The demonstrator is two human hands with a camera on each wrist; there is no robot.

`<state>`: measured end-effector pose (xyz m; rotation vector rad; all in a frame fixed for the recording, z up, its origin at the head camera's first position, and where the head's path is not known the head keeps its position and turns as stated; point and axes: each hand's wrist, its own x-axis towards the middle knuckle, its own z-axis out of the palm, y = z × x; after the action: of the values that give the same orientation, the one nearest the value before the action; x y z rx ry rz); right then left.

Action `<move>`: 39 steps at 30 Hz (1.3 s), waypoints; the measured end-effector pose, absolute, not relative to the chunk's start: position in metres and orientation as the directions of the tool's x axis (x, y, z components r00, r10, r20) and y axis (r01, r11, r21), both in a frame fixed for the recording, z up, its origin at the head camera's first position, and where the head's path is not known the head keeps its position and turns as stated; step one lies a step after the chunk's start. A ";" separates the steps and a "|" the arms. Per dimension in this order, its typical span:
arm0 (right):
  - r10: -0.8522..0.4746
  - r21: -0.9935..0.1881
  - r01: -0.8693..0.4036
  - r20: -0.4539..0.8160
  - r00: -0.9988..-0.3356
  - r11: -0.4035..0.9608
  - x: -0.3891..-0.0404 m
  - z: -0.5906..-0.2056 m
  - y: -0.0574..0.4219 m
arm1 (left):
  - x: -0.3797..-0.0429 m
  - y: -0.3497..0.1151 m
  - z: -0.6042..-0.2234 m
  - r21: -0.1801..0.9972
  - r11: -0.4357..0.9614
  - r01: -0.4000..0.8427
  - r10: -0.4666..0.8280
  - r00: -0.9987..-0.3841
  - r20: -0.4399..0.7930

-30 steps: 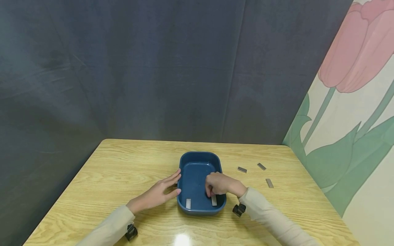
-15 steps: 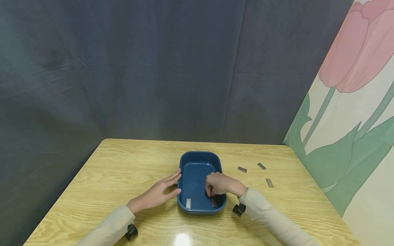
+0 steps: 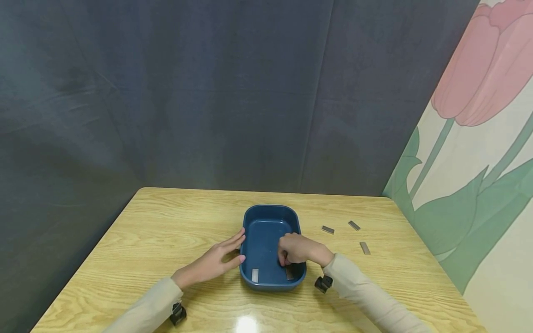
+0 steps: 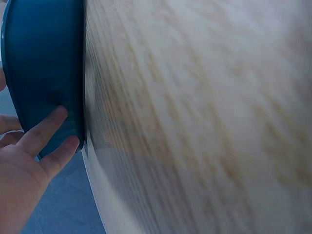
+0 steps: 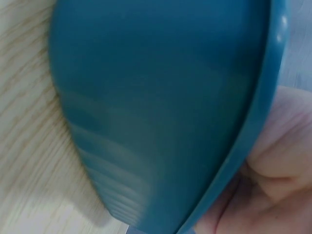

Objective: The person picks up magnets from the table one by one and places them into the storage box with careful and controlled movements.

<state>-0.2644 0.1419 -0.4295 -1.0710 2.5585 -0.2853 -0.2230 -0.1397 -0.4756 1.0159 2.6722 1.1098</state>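
In the head view, a deep blue plastic bin (image 3: pixel 266 241) with rounded corners stands on the table. The fingertips of my left hand (image 3: pixel 216 261) touch its left outer wall, fingers spread and fairly straight. My right hand (image 3: pixel 297 249) reaches over the right rim, its fingers curled at the far end of a small dark rectangular tile (image 3: pixel 289 273) near the front right corner. A light grey tile (image 3: pixel 255 275) lies on the bin floor at front left. In the right wrist view, the bin's wall (image 5: pixel 161 107) hides the fingertips and the tile.
Right of the bin, three small grey tiles lie apart on the wooden table (image 3: pixel 200 217): a near one (image 3: pixel 327 230), a far one (image 3: pixel 354 225) and a right one (image 3: pixel 364 248). A dark curtain (image 3: pixel 233 101) hangs behind; a tulip-painted wall (image 3: pixel 470 194) bounds the right.
The tile at my right fingers has turned from pale to dark between the oldest frame and the middle one. Both hands and the bin have stayed in place.
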 end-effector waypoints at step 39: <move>-0.741 -0.339 -0.664 -0.196 -0.643 0.666 -0.262 -0.428 0.144 | -0.225 -0.140 -0.476 0.672 0.502 0.544 0.610 -0.774 0.172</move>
<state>-0.2624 0.1444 -0.4275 -1.1161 2.5658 -0.3398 -0.2249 -0.1398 -0.4764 1.0191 2.6452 1.1353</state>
